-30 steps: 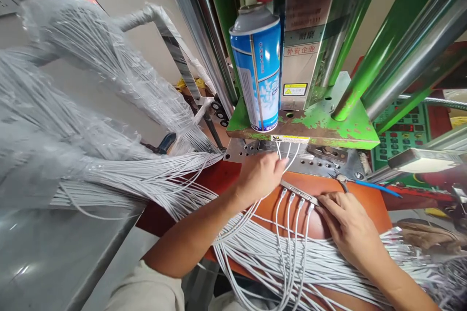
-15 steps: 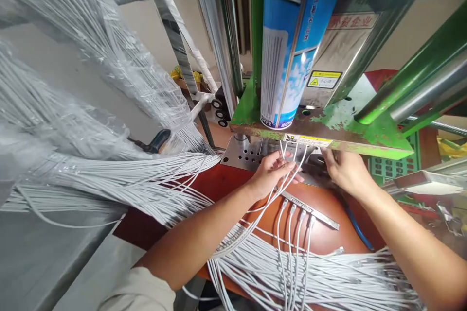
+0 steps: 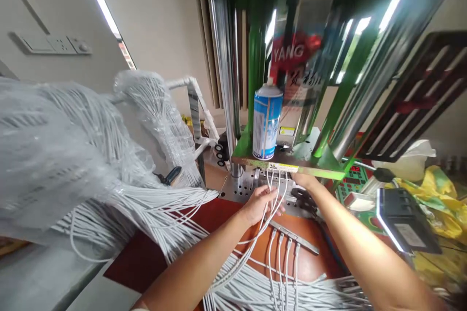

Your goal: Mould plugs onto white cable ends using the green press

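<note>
**Left hand** [image 3: 260,205]: cupped around a bunch of white cables [image 3: 273,193], fingers curled on the strands. The strands rise through the hand to the front edge of a green press platen [image 3: 288,169], where their upper ends pass out of sight.

**Right hand** [image 3: 305,181]: reaching in just beside the left, at the same edge. Its fingertips are hidden behind the platen and strands, so whether they are together, apart or clamped cannot be told.

**Under the platen:** a drilled steel die plate [image 3: 237,189], with the cables crossing it and black fittings [image 3: 302,199] at its right.

**On the tabletop** [image 3: 146,258]: a brown pad [image 3: 314,265] carrying a slotted steel bar [image 3: 294,236]. Four cable connectors [image 3: 288,244] stand in a row against the bar — well clear of both hands — their leads trailing down into a loose mass of white cable [image 3: 248,291].

**At left:** plastic-wrapped bundles of white cable [image 3: 47,155], with a black-handled tool [image 3: 170,175] just beside them.

**On the platen:** a blue-and-white aerosol can [image 3: 267,121], upright, between polished steel columns [image 3: 222,82].

**At right:** a green control panel [image 3: 352,184], a black box [image 3: 403,221] and a yellow bag [image 3: 438,204].
</note>
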A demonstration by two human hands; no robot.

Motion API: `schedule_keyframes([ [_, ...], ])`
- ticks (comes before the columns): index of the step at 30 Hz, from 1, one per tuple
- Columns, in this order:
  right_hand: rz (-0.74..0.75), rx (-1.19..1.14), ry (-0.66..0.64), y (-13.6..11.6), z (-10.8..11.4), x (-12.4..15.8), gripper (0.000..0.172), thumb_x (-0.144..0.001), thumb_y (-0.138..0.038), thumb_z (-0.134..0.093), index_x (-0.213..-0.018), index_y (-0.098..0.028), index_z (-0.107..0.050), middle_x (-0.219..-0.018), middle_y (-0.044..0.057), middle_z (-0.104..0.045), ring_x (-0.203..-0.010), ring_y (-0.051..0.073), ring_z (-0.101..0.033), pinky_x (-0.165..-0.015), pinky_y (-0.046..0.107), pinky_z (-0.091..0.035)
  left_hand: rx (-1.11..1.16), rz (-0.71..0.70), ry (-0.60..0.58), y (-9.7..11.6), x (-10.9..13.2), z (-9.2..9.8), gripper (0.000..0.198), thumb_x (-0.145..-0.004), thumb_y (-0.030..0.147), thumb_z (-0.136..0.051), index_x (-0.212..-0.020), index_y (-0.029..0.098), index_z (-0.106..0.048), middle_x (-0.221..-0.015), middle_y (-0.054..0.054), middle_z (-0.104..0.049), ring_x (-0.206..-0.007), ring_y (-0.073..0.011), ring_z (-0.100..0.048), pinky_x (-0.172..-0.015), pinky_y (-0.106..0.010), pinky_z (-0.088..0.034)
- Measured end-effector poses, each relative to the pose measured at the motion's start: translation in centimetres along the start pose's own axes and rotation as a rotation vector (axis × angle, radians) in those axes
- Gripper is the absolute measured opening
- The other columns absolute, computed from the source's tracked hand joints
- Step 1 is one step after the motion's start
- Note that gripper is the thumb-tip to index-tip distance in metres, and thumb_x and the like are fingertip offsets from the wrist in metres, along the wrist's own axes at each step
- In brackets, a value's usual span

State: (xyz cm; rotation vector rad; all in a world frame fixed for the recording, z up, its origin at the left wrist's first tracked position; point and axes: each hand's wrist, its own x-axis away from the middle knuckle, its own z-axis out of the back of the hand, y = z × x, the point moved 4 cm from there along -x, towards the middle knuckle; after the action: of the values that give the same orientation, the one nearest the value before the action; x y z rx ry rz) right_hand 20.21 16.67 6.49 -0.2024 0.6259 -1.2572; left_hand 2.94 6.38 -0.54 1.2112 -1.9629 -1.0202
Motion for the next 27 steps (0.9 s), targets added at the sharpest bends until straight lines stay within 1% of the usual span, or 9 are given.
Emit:
schedule_keyframes([
  [3,-0.004,-0.016,0.103,-0.6,0.4,0.4,0.036,-0.1,-0.042,-0.063,-0.129,-0.02,-0.062,-0.131,0.009,-0.062,-0.11,0.023,-0.064,-0.093,0.044,-0.057,0.013,-0.026,0.03,1.4,-0.6,-0.9,0.053,-0.072,0.051,-0.086,-0.097,0.015,-0.056,-0.083,-0.006,-0.071,-0.063,-0.0215,-0.073,-0.053,-0.03,-0.058],
  [6,-0.013,-0.042,0.179,-0.3,0.5,2.0,0.036,-0.1,-0.042,-0.064,-0.127,-0.019,-0.063,-0.128,0.009,-0.064,-0.107,0.022,-0.065,-0.091,0.043,-0.058,0.061,-0.027,0.058,2.7,-0.3,-2.1,0.047,-0.074,0.048,-0.084,-0.097,0.016,-0.057,-0.08,-0.003,-0.069,-0.063,-0.0196,-0.072,-0.055,-0.029,-0.057],
  [10,-0.014,-0.077,0.245,0.2,0.4,7.0,0.029,-0.105,-0.042,-0.052,-0.112,-0.016,-0.063,-0.106,0.006,-0.067,-0.093,0.019,-0.066,-0.084,0.038,-0.057,0.132,0.081,0.019,2.3,3.0,-3.8,0.048,-0.078,0.052,-0.079,-0.103,0.015,-0.059,-0.084,-0.008,-0.072,-0.065,-0.0202,-0.071,-0.057,-0.03,-0.055],
  [12,0.012,-0.088,0.248,0.0,0.2,10.4,0.033,-0.108,-0.043,-0.04,-0.101,-0.018,-0.059,-0.094,0.005,-0.065,-0.084,0.019,-0.064,-0.079,0.036,-0.054,0.141,0.156,-0.008,1.0,5.5,-4.7,0.05,-0.081,0.055,-0.076,-0.104,0.012,-0.062,-0.079,-0.009,-0.071,-0.052,-0.0135,-0.062,-0.046,-0.023,-0.044],
  [15,0.023,-0.069,0.251,-0.4,-0.4,15.0,0.034,-0.107,-0.047,-0.036,-0.095,-0.021,-0.055,-0.092,0.006,-0.062,-0.084,0.022,-0.061,-0.078,0.037,-0.051,0.102,0.172,0.041,-1.1,9.4,-5.6,0.052,-0.081,0.058,-0.075,-0.097,0.009,-0.066,-0.057,0.001,-0.057,-0.036,-0.0034,-0.029,-0.036,-0.019,-0.016],
  [17,-0.014,-0.04,0.264,-0.3,-0.7,16.9,0.033,-0.106,-0.047,-0.036,-0.093,-0.022,-0.054,-0.092,0.008,-0.06,-0.086,0.026,-0.059,-0.078,0.04,-0.049,0.067,0.138,0.122,-2.1,11.5,-6.0,0.053,-0.08,0.062,-0.075,-0.094,0.011,-0.066,-0.05,0.007,-0.046,-0.035,-0.0025,-0.019,-0.037,-0.02,-0.011],
  [20,-0.06,-0.028,0.235,0.3,-1.0,18.2,0.032,-0.104,-0.044,-0.037,-0.086,-0.023,-0.052,-0.086,0.007,-0.057,-0.082,0.026,-0.056,-0.076,0.041,-0.046,-0.019,0.106,0.167,-2.5,13.8,-6.8,0.059,-0.081,0.069,-0.07,-0.095,0.012,-0.067,-0.047,0.008,-0.042,-0.034,-0.0041,-0.021,-0.037,-0.021,-0.012],
  [25,-0.025,-0.094,0.078,0.7,-1.4,18.8,0.021,-0.094,-0.03,-0.048,-0.077,-0.022,-0.058,-0.082,0.007,-0.06,-0.084,0.026,-0.056,-0.079,0.039,-0.045,-0.165,0.094,0.108,-1.2,15.8,-7.2,0.059,-0.084,0.071,-0.066,-0.092,0.013,-0.067,-0.046,0.007,-0.041,-0.036,-0.0045,-0.021,-0.039,-0.022,-0.013],
  [27,-0.028,-0.14,0.038,0.4,-1.2,19.0,0.021,-0.092,-0.03,-0.05,-0.075,-0.021,-0.061,-0.084,0.009,-0.062,-0.088,0.027,-0.055,-0.082,0.041,-0.044,-0.201,0.085,0.088,-0.6,16.3,-7.1,0.058,-0.085,0.071,-0.065,-0.09,0.014,-0.066,-0.046,0.007,-0.04,-0.037,-0.0049,-0.022,-0.041,-0.022,-0.014],
])
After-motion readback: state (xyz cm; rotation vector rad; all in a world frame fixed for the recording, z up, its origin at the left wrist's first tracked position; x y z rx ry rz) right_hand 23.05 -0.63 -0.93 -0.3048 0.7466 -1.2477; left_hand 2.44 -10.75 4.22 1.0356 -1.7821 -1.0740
